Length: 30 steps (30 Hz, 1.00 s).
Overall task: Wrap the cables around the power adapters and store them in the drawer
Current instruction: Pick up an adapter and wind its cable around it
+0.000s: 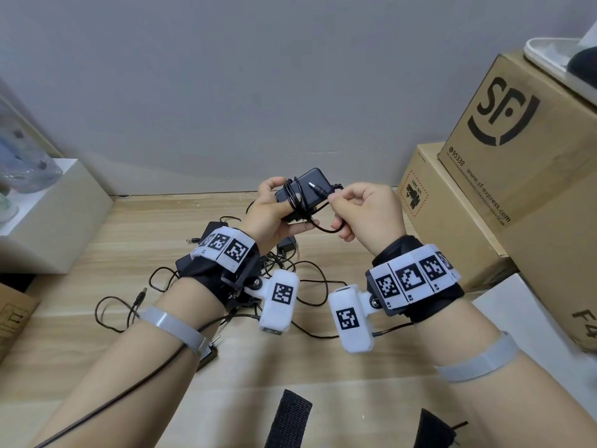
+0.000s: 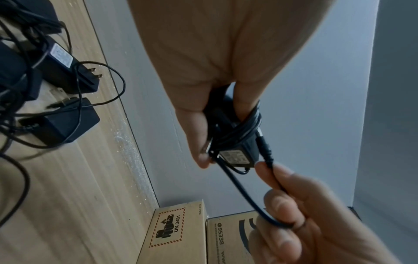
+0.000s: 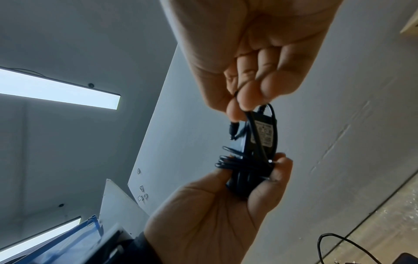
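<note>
The left hand grips a black power adapter above the pale wooden floor; the right hand pinches its cable near the plug tip. Below the hands lie more adapters in tangled leads. Cardboard boxes stand right of the right hand, a grey wall beyond both.

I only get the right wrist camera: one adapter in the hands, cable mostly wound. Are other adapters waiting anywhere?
Observer: Yes. Besides the adapter that the left hand grips, with the right hand pinching its cable, at least two more adapters lie tangled on the wooden surface.
Operator: Any drawer in sight?
Observer: None in any view; cardboard boxes stand at the right.
Operator: And on the left?
Observer: A white box.
</note>
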{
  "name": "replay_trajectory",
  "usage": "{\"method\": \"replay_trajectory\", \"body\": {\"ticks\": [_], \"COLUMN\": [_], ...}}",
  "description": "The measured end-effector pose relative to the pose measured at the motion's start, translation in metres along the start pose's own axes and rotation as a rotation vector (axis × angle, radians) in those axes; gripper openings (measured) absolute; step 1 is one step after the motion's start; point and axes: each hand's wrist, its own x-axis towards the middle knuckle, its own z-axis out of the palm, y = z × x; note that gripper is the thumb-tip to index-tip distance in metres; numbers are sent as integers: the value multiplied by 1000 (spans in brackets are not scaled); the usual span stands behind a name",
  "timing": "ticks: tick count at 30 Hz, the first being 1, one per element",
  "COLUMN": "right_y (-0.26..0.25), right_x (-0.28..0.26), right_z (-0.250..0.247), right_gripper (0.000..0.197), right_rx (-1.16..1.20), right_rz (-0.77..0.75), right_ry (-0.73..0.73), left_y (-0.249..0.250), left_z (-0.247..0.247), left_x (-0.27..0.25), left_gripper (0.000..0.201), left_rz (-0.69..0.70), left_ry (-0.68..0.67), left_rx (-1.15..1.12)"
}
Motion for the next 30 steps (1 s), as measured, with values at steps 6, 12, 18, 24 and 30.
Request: {"method": "replay_trajectory", "body": {"ticks": [6, 12, 18, 24, 30], "right_y": [-1, 0, -1, 0, 5], "right_x": [-1, -1, 2, 3, 6], "right_z": [3, 1, 0, 1, 4], "right_gripper": [12, 20, 13, 6, 11], "right_rx": [-138, -267, -338, -323, -301], "right_rz": [-14, -108, -154, -158, -165], "right_ry": [-38, -47, -35, -23, -27], "left_y": [-2, 1, 3, 2, -2], "left_z": [3, 3, 2, 3, 8], "left_x": [-1, -1, -4, -7, -8], "left_gripper": [43, 40, 33, 38, 45], "left_rz": [0, 29, 37, 27, 14], "left_ry": [-31, -54, 7, 14, -49], "left_rx": [164, 251, 214, 228, 281]}}
